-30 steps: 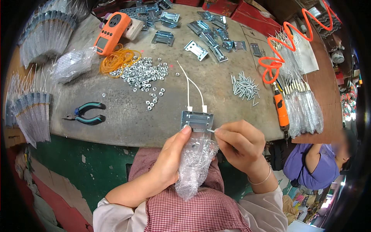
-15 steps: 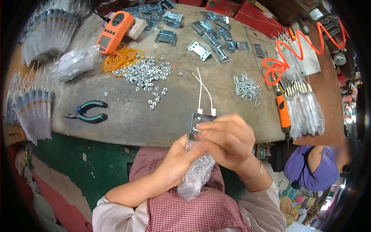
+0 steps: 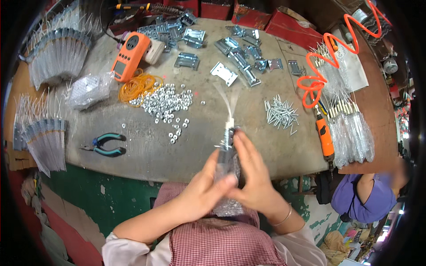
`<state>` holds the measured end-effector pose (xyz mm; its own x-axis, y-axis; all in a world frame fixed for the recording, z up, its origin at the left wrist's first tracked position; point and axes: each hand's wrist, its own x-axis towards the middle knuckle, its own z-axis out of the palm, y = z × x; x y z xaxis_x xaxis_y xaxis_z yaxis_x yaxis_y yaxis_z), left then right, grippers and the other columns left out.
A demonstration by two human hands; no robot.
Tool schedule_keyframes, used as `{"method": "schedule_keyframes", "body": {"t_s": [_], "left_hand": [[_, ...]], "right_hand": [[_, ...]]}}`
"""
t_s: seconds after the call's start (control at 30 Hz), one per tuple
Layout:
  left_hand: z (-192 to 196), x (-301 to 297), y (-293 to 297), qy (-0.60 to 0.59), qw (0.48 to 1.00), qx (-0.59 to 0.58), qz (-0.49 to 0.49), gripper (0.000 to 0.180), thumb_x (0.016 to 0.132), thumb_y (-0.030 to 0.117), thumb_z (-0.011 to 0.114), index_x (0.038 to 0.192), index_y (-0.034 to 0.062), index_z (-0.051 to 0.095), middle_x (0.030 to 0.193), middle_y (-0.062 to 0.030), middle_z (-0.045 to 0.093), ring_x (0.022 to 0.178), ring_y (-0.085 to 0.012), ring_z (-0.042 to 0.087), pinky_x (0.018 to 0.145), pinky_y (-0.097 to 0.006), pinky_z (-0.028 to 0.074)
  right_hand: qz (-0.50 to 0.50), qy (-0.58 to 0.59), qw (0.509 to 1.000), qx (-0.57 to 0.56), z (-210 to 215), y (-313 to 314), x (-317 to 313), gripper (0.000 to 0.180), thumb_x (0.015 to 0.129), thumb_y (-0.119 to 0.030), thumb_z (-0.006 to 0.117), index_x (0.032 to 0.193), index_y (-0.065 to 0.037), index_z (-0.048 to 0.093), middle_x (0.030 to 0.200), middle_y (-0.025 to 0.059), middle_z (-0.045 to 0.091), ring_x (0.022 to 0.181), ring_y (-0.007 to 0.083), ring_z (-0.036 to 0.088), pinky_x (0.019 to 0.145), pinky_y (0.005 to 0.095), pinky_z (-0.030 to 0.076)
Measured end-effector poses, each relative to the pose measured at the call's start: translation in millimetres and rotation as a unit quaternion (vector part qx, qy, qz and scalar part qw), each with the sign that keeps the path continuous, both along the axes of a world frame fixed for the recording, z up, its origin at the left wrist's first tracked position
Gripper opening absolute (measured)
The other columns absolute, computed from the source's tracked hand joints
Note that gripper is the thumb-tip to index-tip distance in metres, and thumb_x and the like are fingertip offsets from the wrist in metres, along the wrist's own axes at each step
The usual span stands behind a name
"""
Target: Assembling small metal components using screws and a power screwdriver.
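Note:
Above my lap, a bubble-wrapped flat part (image 3: 228, 207) with a metal bracket and two blurred white wires is turned edge-on. My left hand (image 3: 202, 193) grips its lower portion from the left, thumb across the wrap. On the other side, my right hand (image 3: 253, 177) steadies it with stretched fingers, fingertips against the bracket near the wire end. A small screw (image 3: 217, 146) pokes out leftward from the bracket. Beyond my hands lie a pile of flanged nuts (image 3: 166, 102), a pile of screws (image 3: 281, 111) and loose metal brackets (image 3: 224, 73).
Pliers (image 3: 106, 145) rest on the left of the table. Behind them are orange rubber bands (image 3: 138, 88) and an orange meter (image 3: 131, 56). An orange electric screwdriver (image 3: 325, 137) with a coiled cord lies right, beside bundled wrapped parts (image 3: 355, 137). Another person (image 3: 366, 195) sits at right.
The wrapped part has turned from face-on to edge-on. My right fingers have left their pinch at the screw and now lie along the part's right side. The view has shifted slightly.

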<state>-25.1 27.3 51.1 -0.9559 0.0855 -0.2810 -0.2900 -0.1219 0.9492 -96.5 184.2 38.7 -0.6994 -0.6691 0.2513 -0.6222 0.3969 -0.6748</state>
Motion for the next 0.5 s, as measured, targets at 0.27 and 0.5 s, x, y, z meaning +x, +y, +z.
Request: {"method": "schedule_keyframes", "body": {"t_s": [0.27, 0.5], "left_hand": [[-5.7, -140.5, -58.4, 0.280, 0.795, -0.535, 0.057, 0.021, 0.084, 0.015, 0.062, 0.100, 0.0011, 0.061, 0.095, -0.0205, 0.059, 0.087, -0.0401, 0.060, 0.074, -0.044, 0.048], [-3.7, -221.4, -34.2, 0.094, 0.753, -0.648, -0.055, 0.043, 0.075, 0.021, 0.071, 0.109, 0.0013, 0.056, 0.109, -0.0239, 0.056, 0.102, -0.0366, 0.058, 0.086, -0.041, 0.048]], "right_hand": [[-0.079, -0.168, 0.976, -0.112, -28.4, 7.5, 13.9, 0.087, 0.073, -0.023, 0.071, 0.142, 0.007, 0.026, 0.140, 0.0274, 0.037, 0.125, 0.0415, 0.042, 0.105, 0.0458, 0.033], [-0.060, -0.107, 0.990, -0.074, -22.8, 6.5, 10.9, 0.086, 0.072, -0.023, 0.070, 0.141, 0.007, 0.029, 0.137, 0.0268, 0.042, 0.123, 0.0420, 0.044, 0.104, 0.0463, 0.033]]}}
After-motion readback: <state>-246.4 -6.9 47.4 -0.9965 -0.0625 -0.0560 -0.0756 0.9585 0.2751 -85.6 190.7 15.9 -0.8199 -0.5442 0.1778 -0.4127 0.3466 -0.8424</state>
